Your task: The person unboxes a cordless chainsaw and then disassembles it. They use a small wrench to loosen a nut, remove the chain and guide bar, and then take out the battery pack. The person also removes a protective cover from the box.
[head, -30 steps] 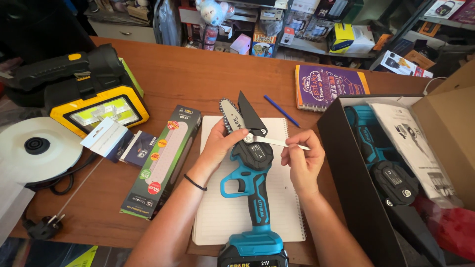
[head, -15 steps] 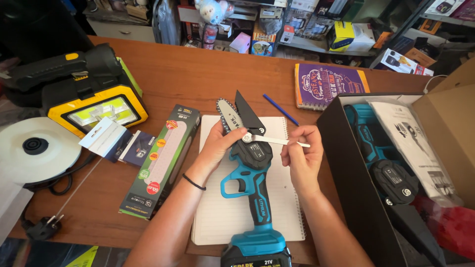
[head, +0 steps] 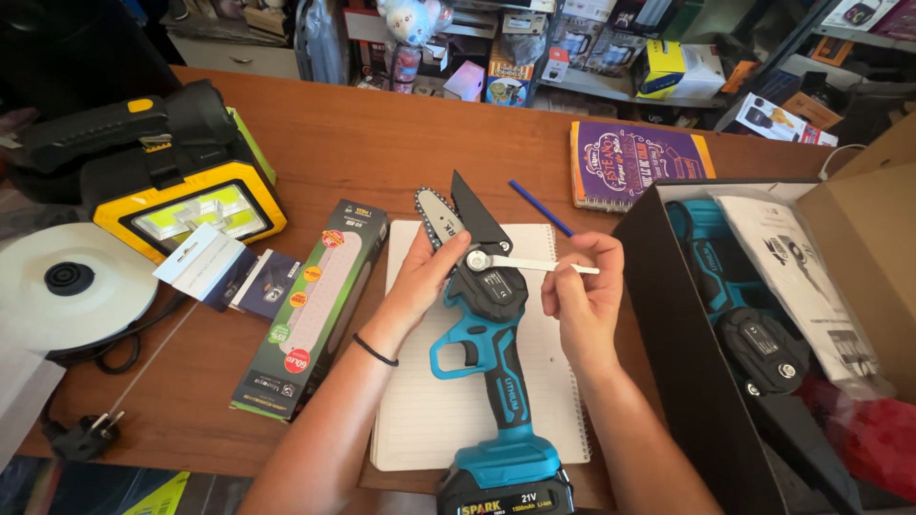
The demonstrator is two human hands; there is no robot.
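Mini chainsaw lies on notepad at near edge of surface; looks heavy, stiff, best held by handle, away from chain. Left hand braces body, fingers curled on it. Right hand fingers pinch flat wrench on nut.

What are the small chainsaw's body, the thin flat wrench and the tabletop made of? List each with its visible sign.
Blue and black mini chainsaw: body looks like moulded plastic, matte, with soft rounded edges; the chain looks like dull metal.
Thin flat silver wrench, held in the right hand: probably bare steel, pale and shiny.
Brown tabletop: wood or wood veneer, showing grain under a satin sheen.
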